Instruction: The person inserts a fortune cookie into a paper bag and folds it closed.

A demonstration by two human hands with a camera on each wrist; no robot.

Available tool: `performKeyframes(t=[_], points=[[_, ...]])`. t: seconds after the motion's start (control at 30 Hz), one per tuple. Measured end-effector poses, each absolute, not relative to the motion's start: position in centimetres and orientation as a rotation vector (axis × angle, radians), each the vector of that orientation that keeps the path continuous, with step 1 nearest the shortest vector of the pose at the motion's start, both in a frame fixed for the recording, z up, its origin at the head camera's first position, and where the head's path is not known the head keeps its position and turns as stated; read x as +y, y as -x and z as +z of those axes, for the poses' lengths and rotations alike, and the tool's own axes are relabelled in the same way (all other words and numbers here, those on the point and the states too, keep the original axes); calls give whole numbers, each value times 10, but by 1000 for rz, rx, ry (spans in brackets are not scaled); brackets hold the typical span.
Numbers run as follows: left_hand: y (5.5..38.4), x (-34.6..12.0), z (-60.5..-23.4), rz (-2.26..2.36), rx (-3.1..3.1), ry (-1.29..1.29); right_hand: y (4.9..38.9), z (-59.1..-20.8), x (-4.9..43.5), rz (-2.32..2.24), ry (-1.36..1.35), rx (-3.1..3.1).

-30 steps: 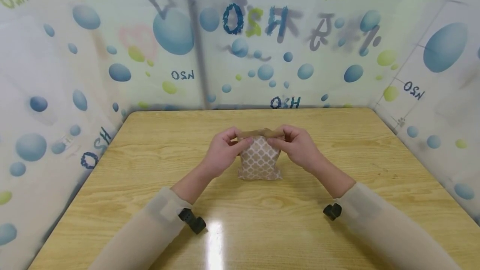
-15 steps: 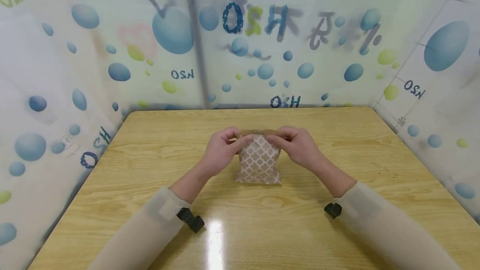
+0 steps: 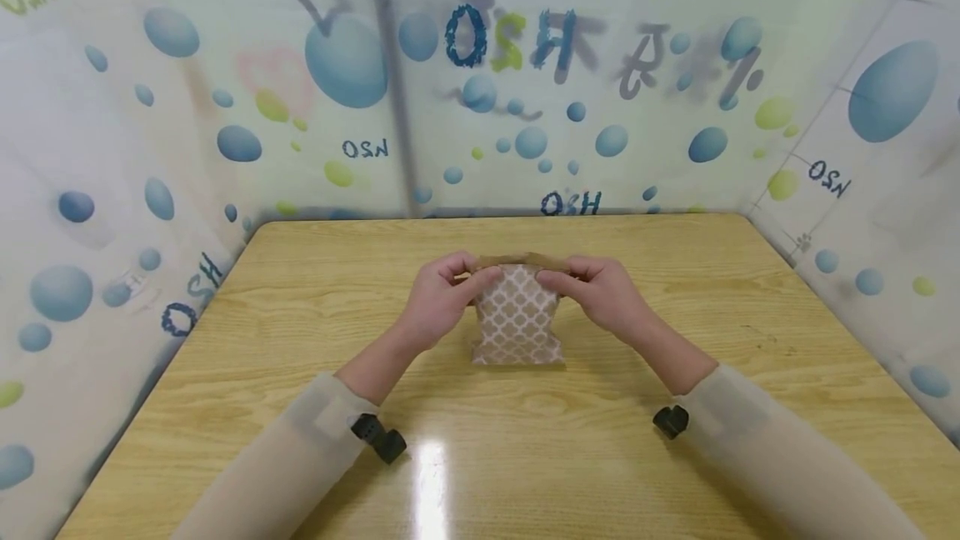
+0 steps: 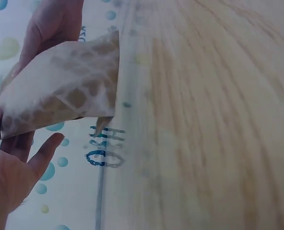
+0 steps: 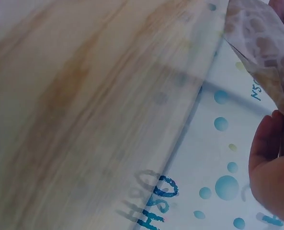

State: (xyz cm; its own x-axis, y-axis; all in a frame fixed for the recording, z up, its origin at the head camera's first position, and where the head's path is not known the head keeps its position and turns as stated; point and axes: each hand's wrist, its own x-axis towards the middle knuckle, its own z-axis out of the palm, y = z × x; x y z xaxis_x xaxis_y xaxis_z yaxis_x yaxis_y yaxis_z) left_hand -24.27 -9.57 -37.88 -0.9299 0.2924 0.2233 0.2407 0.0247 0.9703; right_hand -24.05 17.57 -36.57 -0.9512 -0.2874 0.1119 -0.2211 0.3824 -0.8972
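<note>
A small brown paper bag (image 3: 517,319) with a white lattice pattern hangs upright between both hands near the middle of the table. Its plain brown top edge (image 3: 517,258) is folded over toward the back. My left hand (image 3: 437,300) pinches the upper left corner, thumb on the patterned front and fingers behind. At the upper right corner, my right hand (image 3: 611,298) pinches in the same way. In the left wrist view the bag (image 4: 70,86) appears raised above the tabletop. The right wrist view shows only part of the bag (image 5: 261,38), above the right hand (image 5: 276,177).
A glossy wooden table (image 3: 540,448) extends under both arms, with a bright reflection near the front. Walls printed with blue and green drops (image 3: 345,65) enclose its back and sides. Small black cameras (image 3: 378,437) sit at both sleeve cuffs.
The bag's lower edge has come slightly nearer the person, and more of its patterned front shows. My right hand has shifted a little to the right; both hands keep their hold.
</note>
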Motion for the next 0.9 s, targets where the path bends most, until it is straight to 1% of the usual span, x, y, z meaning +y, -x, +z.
performKeyframes(t=[0.37, 0.67, 0.9], points=[[245, -96, -377, 2090, 2167, -592, 242, -365, 174, -1669, 515, 2588], [248, -103, -379, 1918, 2400, -737, 243, -362, 179, -1631, 560, 2552], [247, -107, -379, 1875, 2437, -827, 247, -363, 184, -1597, 671, 2548]])
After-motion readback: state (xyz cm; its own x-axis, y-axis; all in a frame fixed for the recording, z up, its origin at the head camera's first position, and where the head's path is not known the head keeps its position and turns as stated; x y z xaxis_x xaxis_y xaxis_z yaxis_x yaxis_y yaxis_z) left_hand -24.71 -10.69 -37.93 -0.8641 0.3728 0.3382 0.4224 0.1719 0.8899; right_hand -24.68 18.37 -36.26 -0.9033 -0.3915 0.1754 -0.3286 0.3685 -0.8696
